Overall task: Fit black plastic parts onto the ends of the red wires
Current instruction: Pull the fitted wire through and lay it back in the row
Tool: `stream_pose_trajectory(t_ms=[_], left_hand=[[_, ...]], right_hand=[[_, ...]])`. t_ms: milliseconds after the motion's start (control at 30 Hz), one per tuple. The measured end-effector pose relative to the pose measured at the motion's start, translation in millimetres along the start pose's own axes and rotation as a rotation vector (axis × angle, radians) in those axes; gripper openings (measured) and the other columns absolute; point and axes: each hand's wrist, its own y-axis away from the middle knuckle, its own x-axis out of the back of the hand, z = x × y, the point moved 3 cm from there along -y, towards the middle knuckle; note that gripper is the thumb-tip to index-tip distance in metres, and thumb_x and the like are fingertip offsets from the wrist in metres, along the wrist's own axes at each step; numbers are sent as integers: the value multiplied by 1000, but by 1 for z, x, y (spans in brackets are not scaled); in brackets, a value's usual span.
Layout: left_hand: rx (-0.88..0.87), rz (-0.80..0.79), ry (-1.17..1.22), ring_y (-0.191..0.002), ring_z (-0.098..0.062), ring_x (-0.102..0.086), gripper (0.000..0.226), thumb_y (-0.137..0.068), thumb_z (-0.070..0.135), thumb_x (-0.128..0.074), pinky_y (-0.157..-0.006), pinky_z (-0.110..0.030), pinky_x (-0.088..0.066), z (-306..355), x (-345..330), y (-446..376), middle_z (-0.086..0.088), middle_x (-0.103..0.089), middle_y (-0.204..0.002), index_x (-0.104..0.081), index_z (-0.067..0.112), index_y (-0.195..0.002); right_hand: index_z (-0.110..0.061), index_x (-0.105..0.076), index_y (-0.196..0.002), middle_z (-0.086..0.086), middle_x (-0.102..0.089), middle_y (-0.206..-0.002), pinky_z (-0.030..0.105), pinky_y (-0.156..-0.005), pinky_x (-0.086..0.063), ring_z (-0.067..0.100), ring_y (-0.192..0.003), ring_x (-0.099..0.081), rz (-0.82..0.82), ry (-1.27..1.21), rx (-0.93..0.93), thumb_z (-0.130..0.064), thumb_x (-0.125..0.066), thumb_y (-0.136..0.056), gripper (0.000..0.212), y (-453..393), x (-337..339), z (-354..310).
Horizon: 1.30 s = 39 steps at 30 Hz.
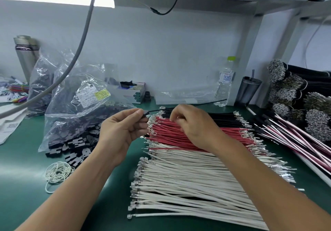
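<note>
A row of red wires (pixel 188 134) with metal terminals lies on the green mat, between black wires (pixel 220 117) behind and white wires (pixel 188 175) in front. My left hand (pixel 123 128) pinches a black plastic part (pixel 144 119) at the left ends of the wires; a black wire runs from it to the right. My right hand (pixel 195 123) rests on the red wires with fingers curled down among them; what it grips is hidden. Loose black plastic parts (pixel 75 144) spill from a clear bag (pixel 80 105) at the left.
White rubber bands (pixel 58 172) lie at the front left. Bundles of finished wires (pixel 293 134) fill a tray at the right. A water bottle (pixel 224 82), a dark tumbler (pixel 248 91) and a tissue box (pixel 133 92) stand along the back wall. A grey hose (pixel 78 51) hangs over the left side.
</note>
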Motion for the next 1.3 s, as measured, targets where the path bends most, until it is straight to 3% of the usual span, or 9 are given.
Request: stream_pose_trajectory(t_ms=[167, 300, 400, 633, 1300], left_hand=[[63, -160, 23, -57, -19, -68, 21, -78, 11, -73, -54, -27, -60, 1, -7, 5, -15, -73, -77, -81, 4, -96], [101, -207, -7, -56, -19, -68, 23, -80, 8, -71, -53, -27, -60, -4, -11, 8, -16, -73, -75, -79, -1, -100], [97, -202, -9, -56, -18, -68, 21, -80, 9, -71, -53, -26, -60, -4, -10, 7, -16, -73, -74, -80, 0, -96], [141, -296, -30, -57, -19, -67, 22, -81, 11, -73, -54, -27, -60, -9, -15, 11, -17, -73, -76, -80, -1, -98], [200, -276, -19, -56, -17, -67, 30, -73, 18, -78, -53, -26, -61, -8, -12, 10, -15, -71, -75, -80, -1, -96]], right_hand=[[-30, -72, -105, -18, -62, -89, 9, -75, -42, 3, -89, -59, 247, -257, 89, -14, -62, -97, 21, 32, 17, -8], [-25, -78, -94, -16, -62, -83, 14, -70, -45, 9, -80, -62, 346, -316, 121, -15, -78, -86, 13, 48, 7, -11], [-21, -80, -94, -13, -65, -83, 24, -69, -52, 14, -80, -65, 420, -368, 164, -12, -79, -86, 12, 51, 3, -10], [-19, -79, -94, -11, -62, -83, 38, -65, -53, 16, -78, -64, 474, -333, 193, -16, -76, -89, 7, 54, -1, -9], [-15, -79, -98, -10, -61, -86, 29, -63, -53, 13, -76, -63, 500, -295, 227, -15, -75, -89, 10, 58, -8, -13]])
